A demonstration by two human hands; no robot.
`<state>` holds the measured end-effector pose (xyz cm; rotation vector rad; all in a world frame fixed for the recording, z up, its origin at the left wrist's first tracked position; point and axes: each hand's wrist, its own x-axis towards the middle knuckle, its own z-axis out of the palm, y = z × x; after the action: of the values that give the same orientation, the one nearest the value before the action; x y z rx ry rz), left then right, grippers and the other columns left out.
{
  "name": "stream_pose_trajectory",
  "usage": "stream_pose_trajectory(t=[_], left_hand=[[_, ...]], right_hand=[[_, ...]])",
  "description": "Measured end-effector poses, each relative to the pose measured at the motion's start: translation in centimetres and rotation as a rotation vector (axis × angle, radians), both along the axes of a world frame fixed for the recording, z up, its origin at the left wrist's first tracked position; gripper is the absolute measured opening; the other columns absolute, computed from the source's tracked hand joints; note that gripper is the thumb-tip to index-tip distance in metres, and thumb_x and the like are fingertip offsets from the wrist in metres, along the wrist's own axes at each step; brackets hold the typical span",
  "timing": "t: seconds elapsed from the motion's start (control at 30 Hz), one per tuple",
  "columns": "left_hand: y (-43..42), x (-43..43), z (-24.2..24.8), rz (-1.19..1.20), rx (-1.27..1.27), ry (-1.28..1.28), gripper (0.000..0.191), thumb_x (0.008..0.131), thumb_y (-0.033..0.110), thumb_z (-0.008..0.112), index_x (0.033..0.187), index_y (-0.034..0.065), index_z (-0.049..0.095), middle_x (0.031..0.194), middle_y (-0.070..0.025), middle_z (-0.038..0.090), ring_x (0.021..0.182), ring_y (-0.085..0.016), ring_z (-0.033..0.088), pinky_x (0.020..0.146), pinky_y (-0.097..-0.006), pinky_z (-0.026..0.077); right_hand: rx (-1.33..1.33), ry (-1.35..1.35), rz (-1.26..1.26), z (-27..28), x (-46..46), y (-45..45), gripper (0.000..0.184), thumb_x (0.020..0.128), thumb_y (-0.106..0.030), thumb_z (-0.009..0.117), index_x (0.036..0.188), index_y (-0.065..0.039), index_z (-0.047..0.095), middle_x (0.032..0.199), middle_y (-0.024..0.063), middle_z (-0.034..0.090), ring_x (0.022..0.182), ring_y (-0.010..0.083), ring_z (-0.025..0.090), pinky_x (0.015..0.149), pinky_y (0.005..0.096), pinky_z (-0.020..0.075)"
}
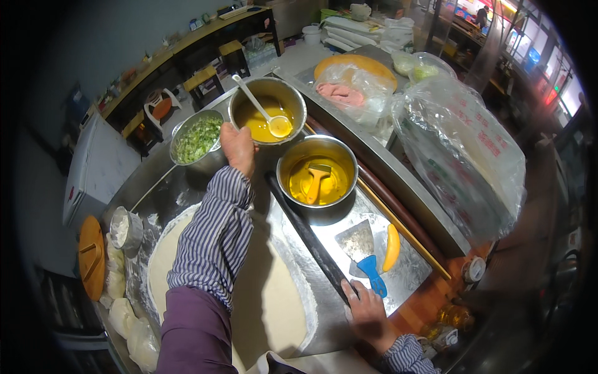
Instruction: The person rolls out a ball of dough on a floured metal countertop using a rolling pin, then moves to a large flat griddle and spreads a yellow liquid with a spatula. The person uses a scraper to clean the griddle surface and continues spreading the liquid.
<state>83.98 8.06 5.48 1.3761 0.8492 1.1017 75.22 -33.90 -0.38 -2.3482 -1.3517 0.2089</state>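
My left hand (237, 146) grips the near left side of a metal pot (299, 97) holding yellow-brown liquid. A pale ladle (256, 100) leans in that pot, its bowl in the liquid. Chopped greens fill another metal pot (195, 139) just left of the hand. My right hand (366, 311) holds the near end of a dark rolling pin (310, 238), which lies slantwise on the steel worktop. Beneath my left arm spreads a large sheet of rolled dough (280, 299), partly hidden by the sleeve. Yellow oil and an orange-handled brush (316, 182) are in a third pot (351, 156).
Right of the rolling pin lie a blue-handled scraper (371, 273) and a yellow curved object (391, 248). A flour bowl (128, 229) and wooden lid (91, 257) sit left. Beyond the raised metal edge are bagged pink filling (340, 94) and a large plastic bag (467, 154).
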Motion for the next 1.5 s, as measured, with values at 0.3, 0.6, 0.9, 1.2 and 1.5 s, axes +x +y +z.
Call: stream_pose_trajectory(t=[0.3, 0.6, 0.9, 1.2, 1.5], left_hand=[[-5.1, -14.2, 7.0, -0.044, 0.031, 0.037, 0.019, 0.082, 0.007, 0.056, 0.101, 0.0041, 0.056, 0.076, -0.0013, 0.057, 0.047, -0.005, 0.046, 0.036, -0.0178, 0.035], [-16.2, -30.9, 8.3, -0.200, -0.141, 0.151, 0.016, 0.083, 0.003, 0.049, 0.099, 0.0068, 0.050, 0.083, 0.0003, 0.056, 0.053, -0.001, 0.045, 0.035, -0.0133, 0.029], [-22.6, -41.0, 9.6, -0.130, -0.224, 0.081, 0.024, 0.080, -0.001, 0.047, 0.102, 0.0071, 0.050, 0.083, 0.0003, 0.057, 0.050, -0.001, 0.045, 0.034, -0.0129, 0.028], [-23.9, -47.2, 9.8, 0.076, -0.325, 0.095, 0.026, 0.080, 0.000, 0.047, 0.105, 0.0064, 0.051, 0.085, 0.0013, 0.057, 0.057, -0.001, 0.047, 0.038, -0.0130, 0.031], [-25.7, -51.0, 10.1, 0.333, -0.301, 0.146, 0.026, 0.082, 0.001, 0.049, 0.107, 0.0036, 0.053, 0.089, -0.0002, 0.059, 0.062, -0.002, 0.051, 0.043, -0.0134, 0.035]], right_hand=[[-0.051, 0.025, -0.019, -0.2, -0.3, 1.8, 0.071, 0.079, -0.001, 0.050, 0.146, -0.012, 0.029, 0.124, 0.0206, 0.047, 0.100, 0.0322, 0.054, 0.080, 0.0399, 0.0440], [0.143, -0.036, -0.210, -1.2, -1.1, 1.5, 0.056, 0.081, -0.011, 0.060, 0.134, -0.004, 0.043, 0.120, 0.0174, 0.050, 0.100, 0.0294, 0.053, 0.081, 0.0396, 0.0478], [-0.096, -0.106, -0.560, -0.6, 3.1, 0.2, 0.079, 0.074, -0.035, 0.077, 0.137, -0.005, 0.039, 0.136, 0.0237, 0.037, 0.119, 0.0378, 0.046, 0.096, 0.0471, 0.0406], [-0.169, 0.141, -0.457, -2.7, 9.1, 1.8, 0.062, 0.070, -0.014, 0.075, 0.120, -0.002, 0.042, 0.126, 0.0287, 0.040, 0.108, 0.0435, 0.053, 0.091, 0.0429, 0.0449], [-0.197, 0.120, -0.682, -1.3, 11.9, 3.6, 0.065, 0.072, -0.034, 0.079, 0.119, -0.001, 0.049, 0.123, 0.0225, 0.050, 0.111, 0.0387, 0.055, 0.091, 0.0432, 0.0465]])
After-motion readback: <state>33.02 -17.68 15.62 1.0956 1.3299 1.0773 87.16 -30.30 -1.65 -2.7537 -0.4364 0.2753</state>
